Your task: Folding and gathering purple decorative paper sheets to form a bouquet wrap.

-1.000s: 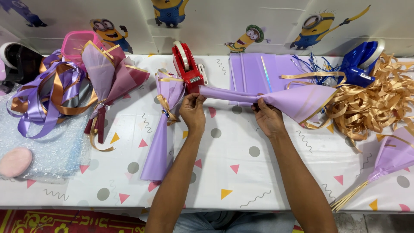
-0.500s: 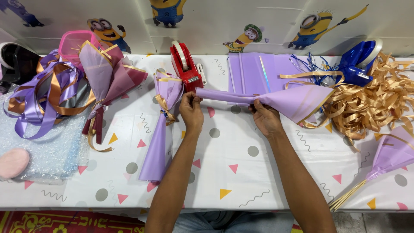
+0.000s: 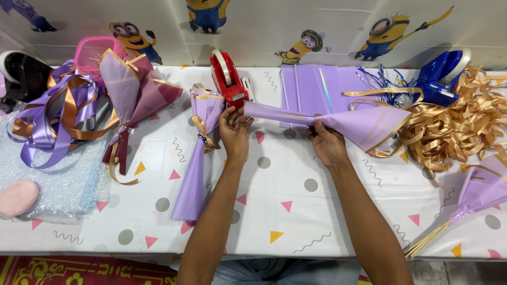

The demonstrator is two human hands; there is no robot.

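Here the left hand (image 3: pixel 235 132) pinches the narrow tip of a lilac paper cone (image 3: pixel 338 124), its grip clenched on that tip right at the front of the red tape dispenser (image 3: pixel 228 79). The right hand (image 3: pixel 327 143) grasps the same cone further along, fingers wrapped around its middle, so the cone lies sideways just above the table (image 3: pixel 296 206), with its wide, gold-edged mouth opening to the right. Behind the cone a flat stack of lilac sheets (image 3: pixel 317 87) lies on the table. Just left of the left hand rests a finished lilac cone with a gold ribbon (image 3: pixel 198 153). Further left lie a plum and lilac bouquet wrap (image 3: pixel 129 97), a heap of purple and gold ribbon (image 3: pixel 55 119) and bubble wrap (image 3: pixel 58 179). To the right, a tangle of gold ribbon (image 3: pixel 454 124) spreads beside a blue tape dispenser (image 3: pixel 441 76), and another lilac cone (image 3: pixel 478 192) lies near the table's edge.
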